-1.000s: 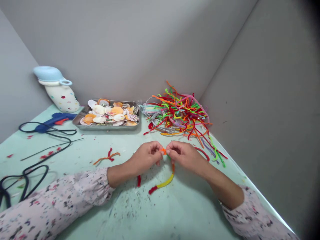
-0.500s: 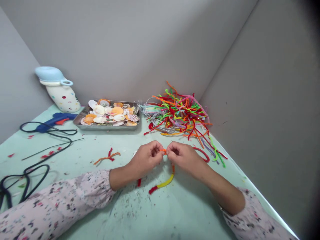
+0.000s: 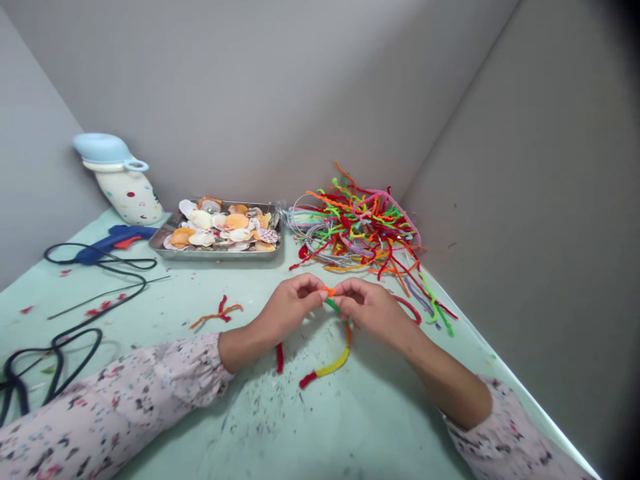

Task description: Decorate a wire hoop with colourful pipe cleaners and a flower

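Between my hands is a small bent piece of orange pipe cleaner [image 3: 329, 291]. My left hand [image 3: 287, 305] pinches its left end with thumb and forefinger. At its right end, the thumb and fingers of my right hand [image 3: 370, 308] are closed on it too. Just below the fingertips a green pipe cleaner [image 3: 332, 304] shows in part. A yellow pipe cleaner piece [image 3: 334, 365] with a red tip curves over the table under my hands. Beside my left wrist lies a red pipe cleaner piece [image 3: 280, 359], partly hidden by the hand.
A metal tray [image 3: 220, 255] of seashells stands at the back. Right of it lies a tangled pile of pipe cleaners [image 3: 370, 227]. On the left are a blue glue gun [image 3: 107, 243], its black cord [image 3: 75, 327] and a white bottle [image 3: 129, 193]. Orange and red pieces [image 3: 220, 312] lie nearby.
My fingertips have risen slightly and opened up around the orange pipe cleaner, so more of it shows. The green piece beneath has come into sight, and more of the red piece is uncovered.
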A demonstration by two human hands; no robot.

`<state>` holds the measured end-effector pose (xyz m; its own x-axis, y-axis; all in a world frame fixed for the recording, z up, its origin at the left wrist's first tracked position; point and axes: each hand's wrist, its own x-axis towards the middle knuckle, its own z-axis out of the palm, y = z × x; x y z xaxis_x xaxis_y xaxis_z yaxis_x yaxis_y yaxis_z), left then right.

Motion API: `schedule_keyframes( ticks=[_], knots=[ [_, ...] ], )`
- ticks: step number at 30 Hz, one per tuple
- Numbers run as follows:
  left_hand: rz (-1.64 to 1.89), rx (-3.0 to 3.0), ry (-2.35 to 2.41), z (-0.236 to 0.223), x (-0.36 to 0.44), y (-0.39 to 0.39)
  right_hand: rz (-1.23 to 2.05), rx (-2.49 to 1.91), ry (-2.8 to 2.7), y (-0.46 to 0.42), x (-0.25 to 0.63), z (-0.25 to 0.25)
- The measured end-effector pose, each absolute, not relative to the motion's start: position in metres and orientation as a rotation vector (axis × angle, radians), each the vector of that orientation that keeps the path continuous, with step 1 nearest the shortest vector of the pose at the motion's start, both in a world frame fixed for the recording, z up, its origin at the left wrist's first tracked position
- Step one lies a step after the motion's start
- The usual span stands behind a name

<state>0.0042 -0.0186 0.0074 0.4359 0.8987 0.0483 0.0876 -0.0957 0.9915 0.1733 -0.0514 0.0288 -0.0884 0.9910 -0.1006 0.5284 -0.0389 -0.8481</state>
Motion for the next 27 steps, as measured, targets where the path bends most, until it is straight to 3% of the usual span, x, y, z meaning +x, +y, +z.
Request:
schedule_keyframes(
  ticks=[17, 27],
  knots=[
    [0.832, 1.455, 0.863, 0.004, 0.005, -0.020, 0.835, -1.516, -1.794, -0.055, 0.166, 0.023],
    [0.803, 1.352, 0.806, 0.010, 0.004, -0.020, 1.030, -1.438, -1.631, -0.053, 0.168, 0.017]
  ],
)
